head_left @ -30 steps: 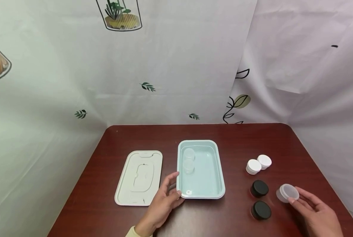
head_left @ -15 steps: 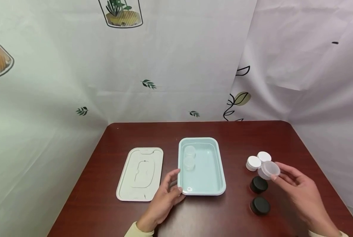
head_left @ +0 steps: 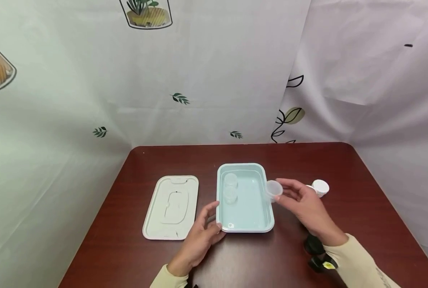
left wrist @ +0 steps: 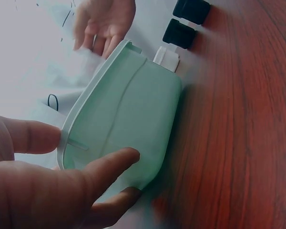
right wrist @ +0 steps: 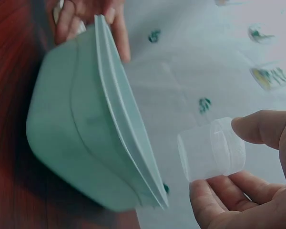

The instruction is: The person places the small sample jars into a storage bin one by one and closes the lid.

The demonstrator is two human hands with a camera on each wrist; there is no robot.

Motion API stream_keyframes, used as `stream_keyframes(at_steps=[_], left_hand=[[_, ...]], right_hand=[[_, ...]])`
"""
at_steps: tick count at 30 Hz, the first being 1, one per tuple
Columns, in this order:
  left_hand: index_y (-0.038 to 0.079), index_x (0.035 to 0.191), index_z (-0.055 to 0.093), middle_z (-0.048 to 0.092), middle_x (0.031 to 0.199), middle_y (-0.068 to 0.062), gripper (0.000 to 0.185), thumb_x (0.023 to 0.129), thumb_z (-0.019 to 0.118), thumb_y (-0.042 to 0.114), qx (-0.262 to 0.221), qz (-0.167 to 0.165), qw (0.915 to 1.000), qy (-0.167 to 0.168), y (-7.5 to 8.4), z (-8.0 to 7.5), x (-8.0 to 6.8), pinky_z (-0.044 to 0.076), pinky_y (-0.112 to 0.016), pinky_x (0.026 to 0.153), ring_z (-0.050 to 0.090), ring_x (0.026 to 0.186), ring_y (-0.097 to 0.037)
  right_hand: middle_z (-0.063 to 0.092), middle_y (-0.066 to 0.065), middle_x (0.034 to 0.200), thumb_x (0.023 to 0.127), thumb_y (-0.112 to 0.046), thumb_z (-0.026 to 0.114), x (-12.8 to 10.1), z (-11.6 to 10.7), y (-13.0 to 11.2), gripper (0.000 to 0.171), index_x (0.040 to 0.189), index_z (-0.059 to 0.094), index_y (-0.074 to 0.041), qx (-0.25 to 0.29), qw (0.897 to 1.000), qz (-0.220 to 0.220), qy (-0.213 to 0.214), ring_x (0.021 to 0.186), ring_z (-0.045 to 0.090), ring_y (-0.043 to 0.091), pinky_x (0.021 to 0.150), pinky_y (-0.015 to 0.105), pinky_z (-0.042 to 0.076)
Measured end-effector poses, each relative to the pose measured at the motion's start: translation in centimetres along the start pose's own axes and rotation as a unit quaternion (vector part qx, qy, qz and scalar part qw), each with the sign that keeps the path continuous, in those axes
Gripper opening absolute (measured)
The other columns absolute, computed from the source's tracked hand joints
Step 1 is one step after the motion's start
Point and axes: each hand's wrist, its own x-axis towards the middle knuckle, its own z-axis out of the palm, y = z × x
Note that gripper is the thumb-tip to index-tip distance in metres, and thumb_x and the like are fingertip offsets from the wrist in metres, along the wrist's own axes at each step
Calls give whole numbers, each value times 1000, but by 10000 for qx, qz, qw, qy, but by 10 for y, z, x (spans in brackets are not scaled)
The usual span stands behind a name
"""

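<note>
The right hand [head_left: 307, 206] pinches 1 translucent, cylindrical plastic jar [head_left: 273, 189] between thumb and fingers, raised at the right rim of the tray and, in the right wrist view, just apart from it. The left hand [head_left: 199, 242] has its fingers spread, fingertips touching the left side of this 1 pale aqua, glossy, round-cornered rectangular tray [head_left: 252, 214]. Inside it, on the left, 2 more translucent round jars [head_left: 230, 195] sit 1 behind the other. Left of the tray lies 1 off-white rectangular lid [head_left: 156, 224] with raised outlines. To the right are 2 white round jars [head_left: 320, 187], 1 mostly hidden by the hand, and 2 black-topped round jars [left wrist: 179, 34]. Everything rests on a dark reddish-brown, wood-grained table [head_left: 109, 240]; behind hangs creased white fabric [head_left: 217, 72] printed with green leaves [head_left: 180, 98].
</note>
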Motion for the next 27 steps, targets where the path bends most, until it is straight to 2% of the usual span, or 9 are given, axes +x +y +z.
stream_keyframes(at_steps=[5, 10, 13, 18, 27], left_hand=[[12, 164, 28, 25, 166, -25, 67, 103, 53, 0, 2, -19, 10000, 9, 0, -1, 1, 54, -40, 103, 54, 136, -29], [11, 163, 28, 25, 165, -25, 67, 102, 52, -1, -12, 8, 10000, -3, -2, -1, 1, 54, -38, 102, 56, 132, -26], [11, 163, 27, 25, 165, -25, 67, 102, 52, -1, -21, 56, 10000, -46, -2, 0, 3, 54, -37, 101, 55, 134, -28], [13, 163, 28, 26, 165, -22, 67, 103, 52, 0, 41, 12, 10000, -37, 0, 0, 5, 54, -37, 102, 54, 136, -28], [13, 164, 27, 26, 165, -21, 67, 103, 52, 0, 116, -60, 9999, -52, 2, -2, 4, 54, -38, 103, 51, 141, -32]], right_hand=[[66, 19, 136, 96, -20, 79, 13, 22, 1, 54, 144, 59, -4, -147, 9989, 207, -395, 117, 69, 13, 88, 24, 59], [66, 18, 139, 95, -21, 80, 22, 39, 2, 54, 143, 61, -5, -343, 9972, 179, -641, 124, 68, 29, 89, 27, 59], [67, 18, 138, 94, -24, 80, 26, 48, 2, 55, 143, 62, -5, -582, 9953, 108, -766, 127, 67, 34, 94, 33, 60], [70, 15, 135, 93, -27, 81, 32, 62, 1, 55, 140, 64, -6, -978, 9913, 125, -868, 127, 67, 35, 99, 45, 60], [71, 10, 133, 92, -21, 80, 36, 84, 0, 50, 138, 66, -6, -1231, 9862, 185, -1094, 126, 68, 31, 104, 49, 56]])
